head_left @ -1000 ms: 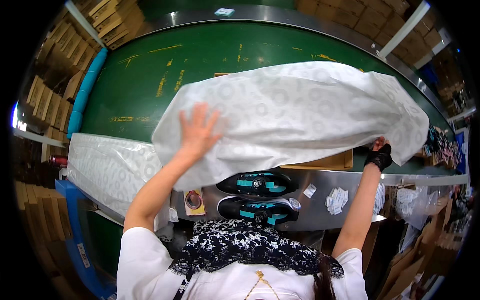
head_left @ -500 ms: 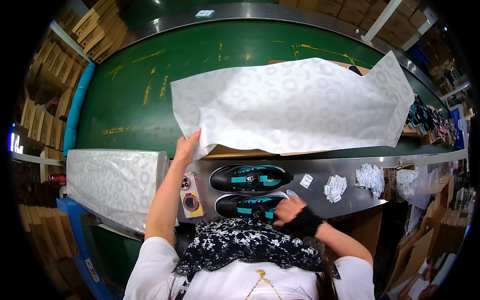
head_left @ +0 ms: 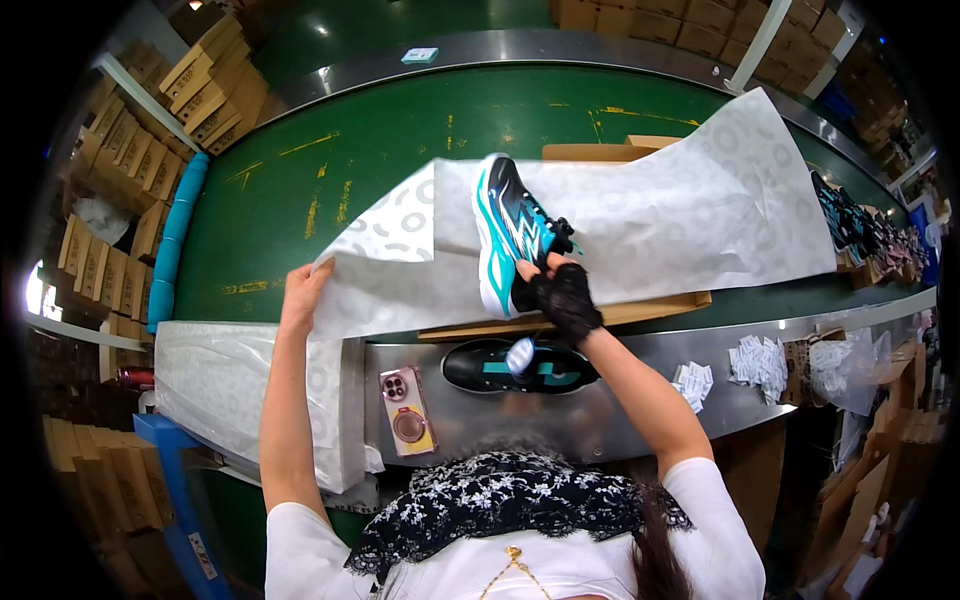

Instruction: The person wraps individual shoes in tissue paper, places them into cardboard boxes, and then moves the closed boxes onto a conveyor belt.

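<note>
My right hand [head_left: 567, 298], in a black lace fingerless glove, grips a black and teal sneaker [head_left: 508, 240] by its heel end. The sneaker lies on its side over a sheet of grey-patterned wrapping paper [head_left: 700, 210], its white and teal sole edge facing left. My left hand [head_left: 304, 297] pinches the near left corner of that paper, and the far left part is folded over. Beneath the paper is an open cardboard box [head_left: 640, 312], mostly covered. A second sneaker [head_left: 470, 368] rests on the metal ledge, near my right forearm.
A phone [head_left: 407, 412] lies on the metal ledge [head_left: 650, 350] beside a plastic-covered stack of paper [head_left: 245, 390]. White sachets [head_left: 760, 366] are heaped at the right. Beyond is the green conveyor belt [head_left: 390, 130], with more shoes [head_left: 870, 225] at its right end.
My right hand has picked up the nearer sneaker from the ledge and brought it over the paper. My left hand has pulled the paper's corner leftward, and the far left part now folds over.
</note>
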`<state>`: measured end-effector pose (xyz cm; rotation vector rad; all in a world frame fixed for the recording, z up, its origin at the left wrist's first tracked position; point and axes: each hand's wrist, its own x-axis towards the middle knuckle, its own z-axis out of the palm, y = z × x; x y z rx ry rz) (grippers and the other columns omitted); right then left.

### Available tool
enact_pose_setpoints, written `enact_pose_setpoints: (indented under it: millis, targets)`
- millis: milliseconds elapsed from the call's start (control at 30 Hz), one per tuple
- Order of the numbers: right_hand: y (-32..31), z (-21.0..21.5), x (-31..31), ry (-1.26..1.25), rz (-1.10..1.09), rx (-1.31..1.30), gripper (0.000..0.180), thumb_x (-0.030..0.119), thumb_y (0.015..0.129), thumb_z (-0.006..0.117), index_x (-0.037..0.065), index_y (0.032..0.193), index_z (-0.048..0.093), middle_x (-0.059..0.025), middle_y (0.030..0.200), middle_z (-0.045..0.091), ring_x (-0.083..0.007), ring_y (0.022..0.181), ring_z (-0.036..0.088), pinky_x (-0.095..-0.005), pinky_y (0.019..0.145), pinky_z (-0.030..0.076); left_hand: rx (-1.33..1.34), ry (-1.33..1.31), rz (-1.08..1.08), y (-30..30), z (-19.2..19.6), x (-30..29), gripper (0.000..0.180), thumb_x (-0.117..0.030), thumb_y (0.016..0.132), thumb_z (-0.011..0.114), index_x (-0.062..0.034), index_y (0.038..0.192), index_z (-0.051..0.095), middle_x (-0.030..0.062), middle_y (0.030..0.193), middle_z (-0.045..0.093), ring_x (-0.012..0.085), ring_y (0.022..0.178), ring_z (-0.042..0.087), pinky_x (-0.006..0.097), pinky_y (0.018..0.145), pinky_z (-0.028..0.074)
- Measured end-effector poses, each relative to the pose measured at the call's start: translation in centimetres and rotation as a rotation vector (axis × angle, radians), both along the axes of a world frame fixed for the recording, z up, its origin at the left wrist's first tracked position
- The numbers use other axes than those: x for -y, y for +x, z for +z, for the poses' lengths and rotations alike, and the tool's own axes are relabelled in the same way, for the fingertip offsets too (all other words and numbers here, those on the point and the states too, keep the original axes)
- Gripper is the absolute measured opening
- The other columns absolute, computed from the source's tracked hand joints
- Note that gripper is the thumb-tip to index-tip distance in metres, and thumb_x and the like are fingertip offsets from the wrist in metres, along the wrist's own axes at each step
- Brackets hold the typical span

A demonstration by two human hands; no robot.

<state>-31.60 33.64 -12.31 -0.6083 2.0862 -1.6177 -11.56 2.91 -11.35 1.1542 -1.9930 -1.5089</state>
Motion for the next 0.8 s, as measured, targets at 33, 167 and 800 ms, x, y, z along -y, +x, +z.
enact_pose_setpoints:
  millis: [33,167,800]
  targets:
    - [-0.6,-3.1,1.7,0.051,-0.063,-0.117,0.032,0.029,0.074,0.062,0.0,0.064,0.053,-0.0083,0.055,0.05,-0.0133,0.054,0.047,-0.0295,0.051,0.038,-0.005,0.038,-0.027,-0.2,1.4,-0.3,0.028,-0.025,0.081,0.059,0.0023,0.086,0.062,0.0032,0.076,0.061,0.0089,0.063,0.055,0.023,0.056,0.045]
    - [1.2,-8.0,6.9,0.141,0.071,-0.126,0.035,0.032,0.069,0.065,-0.002,0.07,0.055,-0.0212,0.069,0.056,-0.0318,0.066,0.057,-0.0376,0.058,0.046,-0.247,0.435,-0.192,-2.6,6.8,-5.3,0.035,-0.024,0.082,0.058,0.0036,0.103,0.057,0.0114,0.094,0.061,0.0188,0.082,0.06,0.03,0.072,0.049]
    - [5.7,-5.1,-12.9,0.228,0.345,-0.954,0.029,0.017,0.06,0.071,0.005,0.082,0.057,-0.0092,0.098,0.056,-0.0257,0.096,0.051,-0.0438,0.081,0.038,0.723,-1.097,-0.684,-13.4,-10.7,-14.1,0.071,-0.05,0.07,0.062,-0.012,0.127,0.041,0.0225,0.136,0.026,0.0342,0.128,0.021,0.064,0.096,0.013]
